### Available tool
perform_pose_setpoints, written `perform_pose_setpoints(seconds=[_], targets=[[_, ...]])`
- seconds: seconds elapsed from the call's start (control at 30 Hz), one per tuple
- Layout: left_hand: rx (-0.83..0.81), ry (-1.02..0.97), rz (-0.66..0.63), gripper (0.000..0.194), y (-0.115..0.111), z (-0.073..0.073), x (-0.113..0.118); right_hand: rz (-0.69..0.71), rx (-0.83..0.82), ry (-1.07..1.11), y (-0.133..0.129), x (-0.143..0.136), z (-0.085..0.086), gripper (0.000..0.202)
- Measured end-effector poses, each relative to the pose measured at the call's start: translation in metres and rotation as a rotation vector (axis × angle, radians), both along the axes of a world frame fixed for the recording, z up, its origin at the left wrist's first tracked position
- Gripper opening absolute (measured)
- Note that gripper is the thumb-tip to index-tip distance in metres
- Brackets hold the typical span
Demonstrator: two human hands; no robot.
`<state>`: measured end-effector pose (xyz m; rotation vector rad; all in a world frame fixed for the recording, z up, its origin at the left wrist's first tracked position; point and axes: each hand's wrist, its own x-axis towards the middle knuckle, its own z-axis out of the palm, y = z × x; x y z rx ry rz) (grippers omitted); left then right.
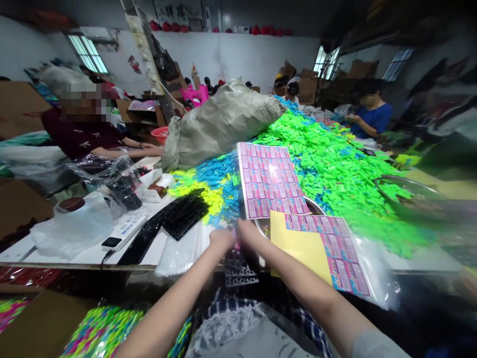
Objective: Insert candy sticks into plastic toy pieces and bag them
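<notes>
Both my hands are close together at the front edge of the table, with their backs towards me. My left hand is curled, its fingers turned inward and mostly hidden. Beside it my right hand is also curled, and whatever the two hold is hidden or blurred. Just below them is a dark tray with holes. A sheet of pink printed labels stands tilted behind my right hand, partly over a metal bowl. Clear plastic bags lie left of my left hand.
A heap of green plastic pieces covers the right, with yellow pieces and a grey sack leftward. Black strips, a white power bank and a yellow-backed label sheet lie nearby. Co-workers sit left and right.
</notes>
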<state>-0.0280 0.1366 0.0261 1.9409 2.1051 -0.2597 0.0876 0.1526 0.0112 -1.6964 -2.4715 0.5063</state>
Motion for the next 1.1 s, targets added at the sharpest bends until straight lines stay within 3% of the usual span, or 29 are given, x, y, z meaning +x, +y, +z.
perform_pose_setpoints(seconds=[0.17, 0.23, 0.3, 0.43, 0.57, 0.73, 0.93, 1.1], targets=[[0.166, 0.058, -0.065, 0.037, -0.004, 0.004, -0.004, -0.005, 0.058, -0.029, -0.008, -0.009, -0.005, 0.056], [0.283, 0.044, -0.145, 0.039, -0.013, -0.002, -0.003, -0.006, 0.101, -0.043, -0.010, -0.012, -0.009, 0.055], [0.364, 0.018, -0.239, 0.044, -0.023, -0.015, -0.001, -0.009, 0.142, -0.059, -0.009, -0.013, -0.014, 0.053], [0.471, -0.033, -0.429, 0.053, -0.038, -0.058, -0.004, 0.016, 0.184, -0.084, -0.010, -0.012, -0.016, 0.053], [0.486, -0.066, -0.481, 0.057, -0.048, -0.085, -0.012, 0.104, 0.182, -0.089, -0.023, -0.010, -0.011, 0.052], [0.449, -0.115, -0.435, 0.058, -0.055, -0.081, -0.010, 0.287, 0.076, -0.083, -0.041, 0.004, -0.009, 0.054], [0.382, -0.184, -0.410, 0.054, -0.065, -0.077, -0.013, 0.248, -0.071, -0.122, -0.038, 0.020, -0.012, 0.073], [0.315, -0.254, -0.390, 0.053, -0.083, -0.074, -0.027, 0.258, -0.099, -0.150, -0.040, 0.022, -0.013, 0.082]])
